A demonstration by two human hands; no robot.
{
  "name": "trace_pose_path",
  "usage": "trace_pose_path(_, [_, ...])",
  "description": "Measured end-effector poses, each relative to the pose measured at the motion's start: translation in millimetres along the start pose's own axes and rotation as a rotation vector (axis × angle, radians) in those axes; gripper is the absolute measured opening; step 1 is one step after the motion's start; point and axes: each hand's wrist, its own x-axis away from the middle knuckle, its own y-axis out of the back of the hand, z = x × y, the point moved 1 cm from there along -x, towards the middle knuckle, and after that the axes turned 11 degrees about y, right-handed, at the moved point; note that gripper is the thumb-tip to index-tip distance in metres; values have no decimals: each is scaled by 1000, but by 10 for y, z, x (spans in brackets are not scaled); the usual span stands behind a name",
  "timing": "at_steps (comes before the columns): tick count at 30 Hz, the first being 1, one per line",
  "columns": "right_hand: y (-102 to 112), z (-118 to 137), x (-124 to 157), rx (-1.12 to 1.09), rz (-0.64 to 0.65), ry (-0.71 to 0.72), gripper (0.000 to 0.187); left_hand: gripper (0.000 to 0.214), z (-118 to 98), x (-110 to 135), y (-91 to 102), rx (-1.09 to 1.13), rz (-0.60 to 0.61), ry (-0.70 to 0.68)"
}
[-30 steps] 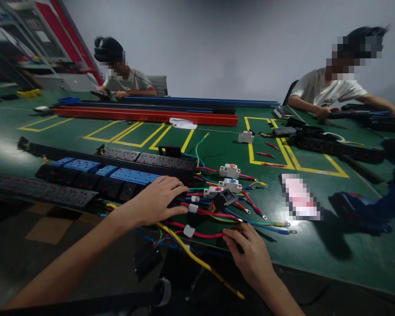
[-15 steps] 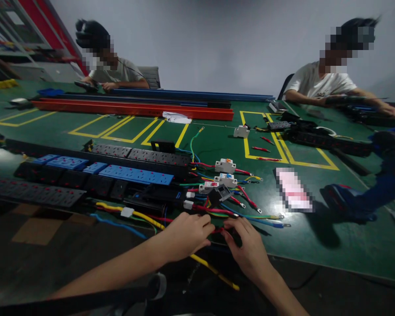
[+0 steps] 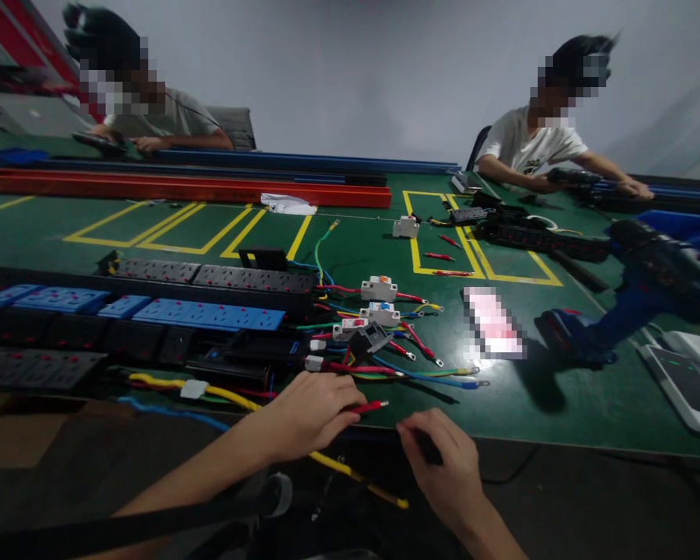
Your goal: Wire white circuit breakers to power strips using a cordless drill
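Observation:
My left hand [image 3: 320, 404] is closed on a short red wire [image 3: 370, 407], whose bare metal tip points right, past my fingers. To the right, just off the table's front edge, my right hand [image 3: 446, 463] has thumb and fingertips drawn together, with nothing visible between them. Beyond my left hand lie red, blue and yellow-green wires ending in ring lugs, among them a blue wire [image 3: 443, 380]. White circuit breakers [image 3: 379, 288] sit on these wires, with a small black-and-grey part [image 3: 369, 341] near them. Black power strips [image 3: 250, 281] and blue sockets [image 3: 210, 313] extend leftward.
A phone [image 3: 494, 323] with a blurred screen and a blue cordless drill [image 3: 612, 311] are on the right. A white device [image 3: 685, 381] lies beyond. Long orange rails [image 3: 210, 189] cross the back, where two people sit. A yellow cable [image 3: 355, 474] hangs off the front edge.
My right hand has come away from the red wire, moving right and down. The wire's metal tip now shows beyond my left fingers. The whole view has shifted rightward.

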Motion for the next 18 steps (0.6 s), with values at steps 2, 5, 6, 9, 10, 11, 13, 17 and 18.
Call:
trace_pose_path(2, [-21,60,135,44,34,87,18,22,-18,23,-4,-39,-36,15])
trace_pose_path(5, [-97,125,250,51,170,48,20,22,-50,56,-16,-93,-77,-1])
trace_pose_path(6, [-125,134,261,34,236,-20,21,22,-57,63,-24,-106,-88,-9])
trace_pose_path(9, [-174,136,245,-9,454,-275,29,25,-57,65,-67,-147,-112,-36])
trace_pose_path(10, [-174,133,230,-10,514,-339,30,26,-51,61,-87,-160,-124,-43])
trace_pose_path(11, [-169,132,214,-12,570,-382,32,27,-42,55,-110,-170,-138,-52])
trace_pose_path(13, [-160,135,177,-27,663,-409,51,26,-23,41,-157,-178,-169,-73])
trace_pose_path(17, [-242,155,93,-2,799,-394,81,26,11,20,-217,-121,-188,-123])
trace_pose_path(18, [-285,161,76,33,820,-387,77,26,17,18,-217,-96,-181,-136])
